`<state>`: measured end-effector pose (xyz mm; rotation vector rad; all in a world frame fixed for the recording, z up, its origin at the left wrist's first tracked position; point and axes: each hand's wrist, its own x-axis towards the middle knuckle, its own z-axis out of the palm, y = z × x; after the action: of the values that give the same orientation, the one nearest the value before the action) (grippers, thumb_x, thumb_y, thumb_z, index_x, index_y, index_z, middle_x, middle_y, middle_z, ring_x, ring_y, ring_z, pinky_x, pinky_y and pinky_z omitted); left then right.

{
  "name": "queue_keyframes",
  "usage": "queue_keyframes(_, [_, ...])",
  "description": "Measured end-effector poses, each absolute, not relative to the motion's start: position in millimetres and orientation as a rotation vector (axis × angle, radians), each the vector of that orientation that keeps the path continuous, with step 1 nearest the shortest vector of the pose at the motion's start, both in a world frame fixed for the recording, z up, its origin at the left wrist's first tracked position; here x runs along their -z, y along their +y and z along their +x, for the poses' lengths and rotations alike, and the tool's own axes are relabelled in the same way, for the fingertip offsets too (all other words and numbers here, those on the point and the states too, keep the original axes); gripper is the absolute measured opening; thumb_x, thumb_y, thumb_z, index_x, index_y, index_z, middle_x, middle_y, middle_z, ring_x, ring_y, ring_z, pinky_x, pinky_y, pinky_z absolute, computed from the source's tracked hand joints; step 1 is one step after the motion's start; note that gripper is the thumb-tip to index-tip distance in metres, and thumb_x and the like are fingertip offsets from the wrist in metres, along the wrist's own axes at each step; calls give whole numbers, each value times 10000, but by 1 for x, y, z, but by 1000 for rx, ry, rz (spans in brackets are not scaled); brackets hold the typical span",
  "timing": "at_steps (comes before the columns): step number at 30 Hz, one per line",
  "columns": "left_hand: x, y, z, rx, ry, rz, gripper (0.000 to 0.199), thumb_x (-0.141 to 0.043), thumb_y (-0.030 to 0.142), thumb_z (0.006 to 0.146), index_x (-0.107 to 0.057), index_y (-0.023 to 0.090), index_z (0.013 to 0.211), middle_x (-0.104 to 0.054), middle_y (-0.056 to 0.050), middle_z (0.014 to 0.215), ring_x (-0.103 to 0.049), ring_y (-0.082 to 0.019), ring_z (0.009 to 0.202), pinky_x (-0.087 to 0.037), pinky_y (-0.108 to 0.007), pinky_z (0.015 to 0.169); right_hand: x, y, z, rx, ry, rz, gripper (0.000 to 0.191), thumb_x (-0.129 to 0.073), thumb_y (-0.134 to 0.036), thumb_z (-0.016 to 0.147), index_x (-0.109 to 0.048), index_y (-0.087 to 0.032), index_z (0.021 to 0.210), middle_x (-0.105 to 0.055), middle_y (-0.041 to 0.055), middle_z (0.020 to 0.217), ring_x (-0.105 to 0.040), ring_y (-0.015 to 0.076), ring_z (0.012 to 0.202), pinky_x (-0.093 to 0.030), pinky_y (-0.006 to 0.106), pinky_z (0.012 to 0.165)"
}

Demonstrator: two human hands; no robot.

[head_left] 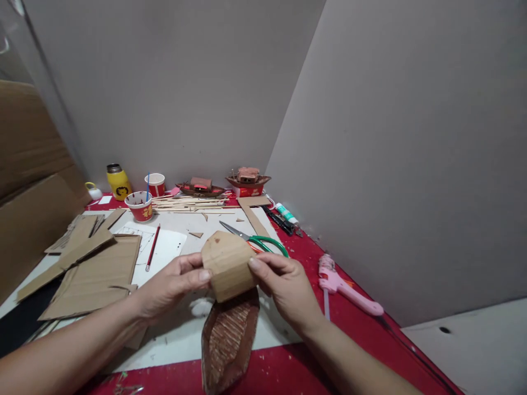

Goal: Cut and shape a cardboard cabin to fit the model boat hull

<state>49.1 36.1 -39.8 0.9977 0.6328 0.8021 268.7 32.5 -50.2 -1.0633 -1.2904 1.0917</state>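
Observation:
A curved, tan piece of cardboard [233, 267] is held up between both hands. My left hand [175, 282] pinches its left edge, thumb in front. On its right edge my right hand [284, 285] grips with thumb and fingers. Just below the piece lies a brown-painted boat hull [230, 340] with a ridged floor, its far end partly hidden by the cardboard. Behind the hands, green-handled scissors [267, 243] rest with blades pointing to the back left.
Cardboard sheets [99, 280] lie at left, near a red pencil [153, 249]. Paper cups [139, 208], a yellow bottle [118, 184], thin wooden sticks [189, 203] and finished model boats [248, 178] line the back. A pink glue gun [349, 293] sits at right.

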Motion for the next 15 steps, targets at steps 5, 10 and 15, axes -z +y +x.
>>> queue_keyframes(5, [40,20,60,-884,759,995,336,-728,361,827,-734,168,1102,-757,-87,989,-658,-175,873,-491,-259,812,48,24,265,-960,-1589,-1038,223,-675,-374,812,-743,-184,719,-702,18,672,-616,157,621,-503,237,576])
queue_keyframes(10, [31,26,54,-1041,773,871,343,-725,350,823,-709,191,1126,-751,-81,1045,-677,-200,899,-520,-278,790,57,61,299,-378,-1823,-1333,375,-513,-366,923,-681,-144,1175,-704,142,1182,-655,262,1063,-519,370,897])
queue_keyframes(15, [21,30,48,-1097,820,845,375,-742,353,798,-699,173,1124,-749,-84,1057,-682,-205,897,-525,-265,771,71,90,316,-165,-2216,-1697,377,-525,-186,854,-644,-106,1203,-680,179,1210,-624,303,1110,-467,393,947])
